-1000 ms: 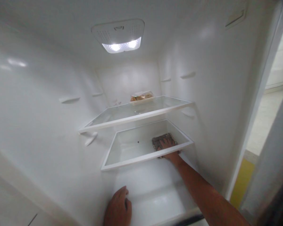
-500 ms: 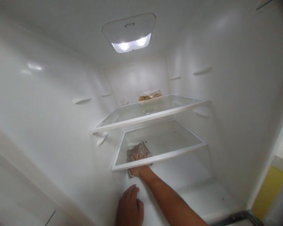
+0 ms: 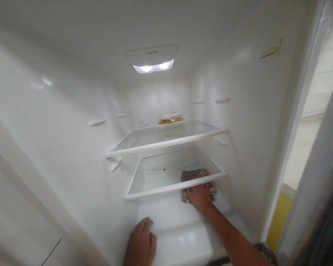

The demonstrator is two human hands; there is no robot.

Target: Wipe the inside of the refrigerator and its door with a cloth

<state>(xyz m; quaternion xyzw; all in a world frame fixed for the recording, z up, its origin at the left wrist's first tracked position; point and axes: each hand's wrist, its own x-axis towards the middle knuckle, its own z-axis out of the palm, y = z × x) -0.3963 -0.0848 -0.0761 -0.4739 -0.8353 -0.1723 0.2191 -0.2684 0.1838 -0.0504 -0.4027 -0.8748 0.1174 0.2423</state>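
My right hand [image 3: 200,195] reaches under the lower glass shelf [image 3: 174,187] of a refrigerator. It presses a folded brown patterned cloth [image 3: 194,175] against the inside, toward the right; part of hand and cloth shows through the glass and behind its white front rim. My left hand [image 3: 141,242] rests low at the left side of the compartment, holding nothing, with its fingers stretched forward and the thumb apart.
Above is an upper glass shelf [image 3: 166,142] bearing a plastic-wrapped pack of food [image 3: 171,119]. A lit lamp panel [image 3: 152,59] is set in the ceiling. Moulded shelf supports [image 3: 97,122] jut from both side walls. The open door [image 3: 319,155] stands at the right.
My right hand has moved the cloth from the left to the right side beneath the lower shelf. My left hand stays at the left side. The view has shifted slightly.
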